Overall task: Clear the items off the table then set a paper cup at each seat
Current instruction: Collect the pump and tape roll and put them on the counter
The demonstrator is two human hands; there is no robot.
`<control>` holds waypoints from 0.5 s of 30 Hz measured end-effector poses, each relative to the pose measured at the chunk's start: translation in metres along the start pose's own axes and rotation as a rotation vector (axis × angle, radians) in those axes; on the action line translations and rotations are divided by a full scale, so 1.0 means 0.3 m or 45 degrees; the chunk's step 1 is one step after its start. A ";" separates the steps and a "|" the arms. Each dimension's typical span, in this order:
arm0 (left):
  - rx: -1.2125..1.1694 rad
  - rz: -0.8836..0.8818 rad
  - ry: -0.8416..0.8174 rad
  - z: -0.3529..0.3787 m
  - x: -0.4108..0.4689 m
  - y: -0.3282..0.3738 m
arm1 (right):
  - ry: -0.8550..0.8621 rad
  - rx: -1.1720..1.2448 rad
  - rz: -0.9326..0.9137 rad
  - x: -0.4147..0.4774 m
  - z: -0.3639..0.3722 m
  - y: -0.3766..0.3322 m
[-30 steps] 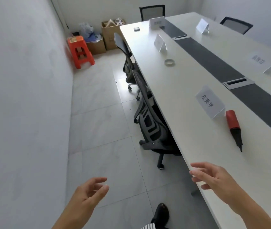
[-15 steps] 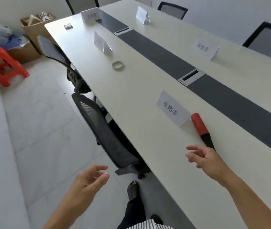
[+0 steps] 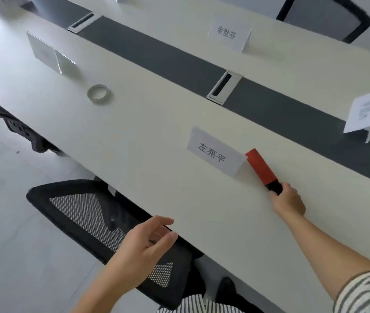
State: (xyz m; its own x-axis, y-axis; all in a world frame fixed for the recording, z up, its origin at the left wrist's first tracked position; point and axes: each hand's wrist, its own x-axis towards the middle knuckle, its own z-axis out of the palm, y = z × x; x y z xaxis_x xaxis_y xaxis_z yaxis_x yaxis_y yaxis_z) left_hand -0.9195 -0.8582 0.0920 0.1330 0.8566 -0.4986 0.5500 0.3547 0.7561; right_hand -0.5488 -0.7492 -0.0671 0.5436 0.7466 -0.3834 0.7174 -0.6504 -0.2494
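Red-and-black tool (image 3: pixel 261 169) lies flat on the pale table (image 3: pixel 157 143), near the edge where the person stands, with its red end touching the corner of a folded name card (image 3: pixel 213 153) and its black end reaching back toward the person. The right hand (image 3: pixel 289 201) is wrapped round that black end, fingers curled over it so that most of the dark part is hidden; whether the tool is off the surface I cannot tell. The left hand (image 3: pixel 143 249) holds nothing and hangs in the air with its fingers loose and slightly spread, above the mesh back of an office chair (image 3: pixel 93 220) tucked under the table's edge. Further along the same side a roll of tape (image 3: pixel 98 94) lies flat, well apart from the tool, and beyond it stands a clear card holder (image 3: pixel 48 54). A dark strip (image 3: pixel 179 62) runs down the middle of the table with a metal cable hatch (image 3: pixel 223 86) set into it. Across the strip stands another name card (image 3: pixel 229 33), and a white card (image 3: pixel 366 111) leans at the right. A striped sleeve (image 3: pixel 369 292) covers the right upper arm.
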 end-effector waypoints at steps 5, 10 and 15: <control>0.032 0.017 -0.059 -0.039 0.043 0.013 | 0.027 0.449 0.076 -0.031 -0.031 0.047; 0.077 0.162 0.059 -0.053 0.055 0.093 | 0.235 0.642 -0.249 -0.142 -0.251 0.060; 0.165 0.401 0.279 -0.013 -0.016 0.199 | -0.025 0.574 -0.657 -0.344 -0.465 0.002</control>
State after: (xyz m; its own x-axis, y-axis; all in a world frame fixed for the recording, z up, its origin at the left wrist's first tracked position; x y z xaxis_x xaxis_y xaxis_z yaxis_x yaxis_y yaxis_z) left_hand -0.8904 -0.8398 0.1413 0.1401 0.9804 -0.1384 0.6119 0.0242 0.7906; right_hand -0.5438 -0.8071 0.0964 0.1697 0.9768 -0.1310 0.6285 -0.2096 -0.7490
